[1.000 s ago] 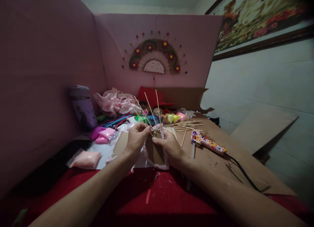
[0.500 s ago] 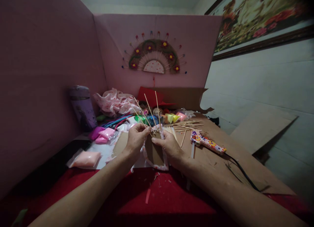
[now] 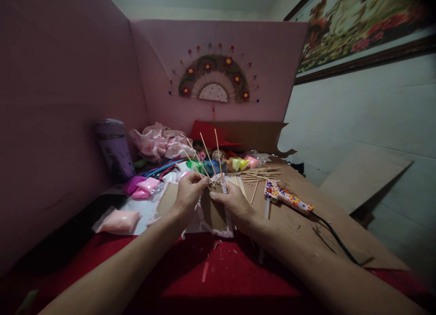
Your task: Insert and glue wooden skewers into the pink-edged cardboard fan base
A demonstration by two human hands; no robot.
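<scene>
A small cardboard piece, edged with pink-and-white fabric, is held upright just above the table front. Several thin wooden sticks fan out from its top edge. My left hand is closed, thumb and fingertips pinching the base of the leftmost stick against that edge. On the other side, my right hand grips the cardboard's right border, with the thumb lying across its face. Where the sticks meet the cardboard is partly hidden by my fingers.
To the right lies a flower-patterned glue gun with a black cord. Loose sticks are piled behind it. At left are pink clay packs and a purple tumbler. A decorated fan hangs on the pink panel.
Almost nothing differs. The stick tips and the cardboard have shifted very slightly downward, while both hands keep their hold.
</scene>
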